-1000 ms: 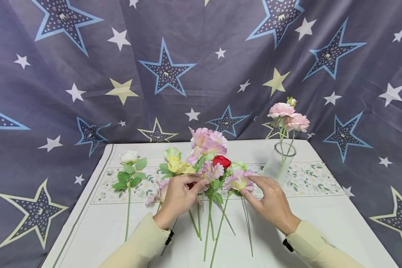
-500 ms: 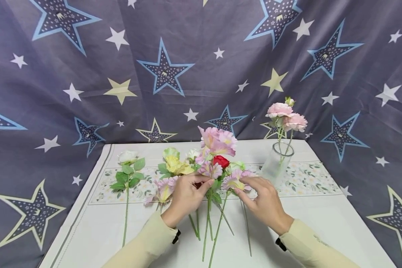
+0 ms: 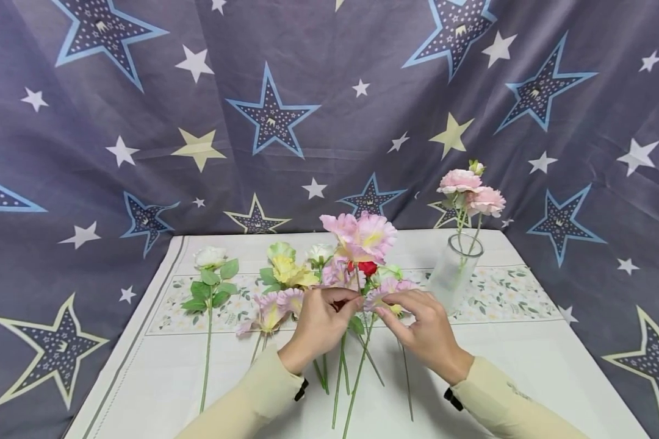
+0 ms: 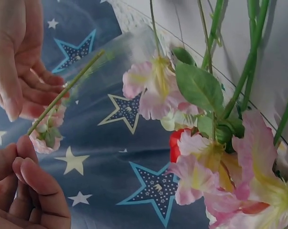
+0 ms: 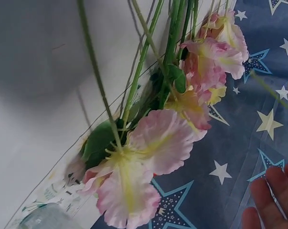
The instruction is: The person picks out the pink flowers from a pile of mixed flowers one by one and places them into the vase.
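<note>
My left hand [image 3: 321, 320] pinches a thin green stem [image 4: 67, 90] between thumb and fingertips. In the head view, a pink-purple artificial flower [image 3: 362, 238] with pale yellow streaks stands upright just above these fingertips. My right hand [image 3: 425, 329] is to the right, its thumb and fingers apart and nothing between them. In the head view it overlaps another pink flower [image 3: 390, 288]; the right wrist view shows its fingers [image 5: 268, 200] away from the blooms. Behind the hands lie a red rose [image 3: 367, 268] and a further pink-purple flower [image 3: 337, 273], partly covered.
A clear glass vase [image 3: 454, 271] with pink peonies [image 3: 486, 200] stands at the back right. A white rose [image 3: 210, 257] lies far left, near a yellow flower [image 3: 291, 271] and pink one [image 3: 271, 311]. Several stems [image 3: 354, 384] point toward the front of the white table [image 3: 527, 378].
My left hand has moved right, and the upright pink-purple flower has shifted right and turned its face. My right hand has moved slightly left, toward the left hand.
</note>
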Motion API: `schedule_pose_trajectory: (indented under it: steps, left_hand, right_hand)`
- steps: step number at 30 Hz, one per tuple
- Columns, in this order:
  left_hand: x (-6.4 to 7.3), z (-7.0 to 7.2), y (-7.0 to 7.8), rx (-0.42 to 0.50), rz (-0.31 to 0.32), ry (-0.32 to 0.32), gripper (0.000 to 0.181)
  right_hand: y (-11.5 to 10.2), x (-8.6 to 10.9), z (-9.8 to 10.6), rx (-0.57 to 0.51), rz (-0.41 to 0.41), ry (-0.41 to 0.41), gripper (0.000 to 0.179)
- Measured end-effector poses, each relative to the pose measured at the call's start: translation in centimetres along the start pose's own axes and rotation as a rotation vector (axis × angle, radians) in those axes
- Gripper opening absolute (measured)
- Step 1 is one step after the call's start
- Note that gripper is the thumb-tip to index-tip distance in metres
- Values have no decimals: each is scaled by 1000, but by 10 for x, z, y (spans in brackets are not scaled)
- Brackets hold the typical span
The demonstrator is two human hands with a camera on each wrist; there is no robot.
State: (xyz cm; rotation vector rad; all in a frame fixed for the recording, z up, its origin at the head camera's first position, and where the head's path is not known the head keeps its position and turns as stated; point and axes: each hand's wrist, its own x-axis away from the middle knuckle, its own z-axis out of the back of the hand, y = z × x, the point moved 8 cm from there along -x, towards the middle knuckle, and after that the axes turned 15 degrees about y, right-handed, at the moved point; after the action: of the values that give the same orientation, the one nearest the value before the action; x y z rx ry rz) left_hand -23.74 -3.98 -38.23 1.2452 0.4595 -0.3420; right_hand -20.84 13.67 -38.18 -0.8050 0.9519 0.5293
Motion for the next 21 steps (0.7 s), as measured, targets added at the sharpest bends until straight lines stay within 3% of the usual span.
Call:
schedule_pose_trajectory:
  steps: [9,21]
  left_hand:
    - [1,-7,5,16,-43,-14,10]
    - [4,-11,4,23,-52,-34,10]
  right_hand:
    - [-8,-2,-5,-88,41,32,11]
    - [-16,-3,-5,-172,100,96,11]
